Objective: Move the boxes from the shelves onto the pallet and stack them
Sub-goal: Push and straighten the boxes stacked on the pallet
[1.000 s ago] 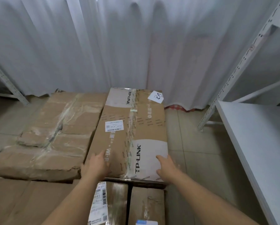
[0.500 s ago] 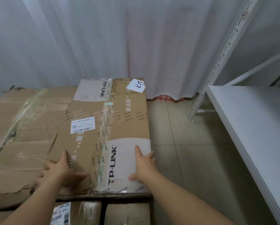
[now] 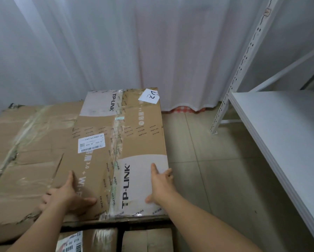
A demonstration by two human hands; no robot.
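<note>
A long brown TP-LINK box (image 3: 134, 142) with white patches, a barcode label and a handwritten note lies flat on top of the stack. Left of it lies a wider, crumpled taped box (image 3: 25, 151). My left hand (image 3: 69, 195) rests flat on the TP-LINK box's near left part, thumb spread to the right. At the box's near right edge lies my right hand (image 3: 160, 182), its index finger straight along the top and the other fingers curled over the side edge. Lower boxes (image 3: 145, 240) show beneath the near edge. The pallet is hidden.
A white metal shelf (image 3: 288, 142) with a perforated upright (image 3: 243, 66) stands at the right. Beige tiled floor (image 3: 207, 170) lies between the stack and the shelf. A white curtain (image 3: 134, 42) hangs behind the boxes.
Both hands have slid forward along the TP-LINK box top and flattened on it. The view has shifted right and closer, so the box sits further left in frame.
</note>
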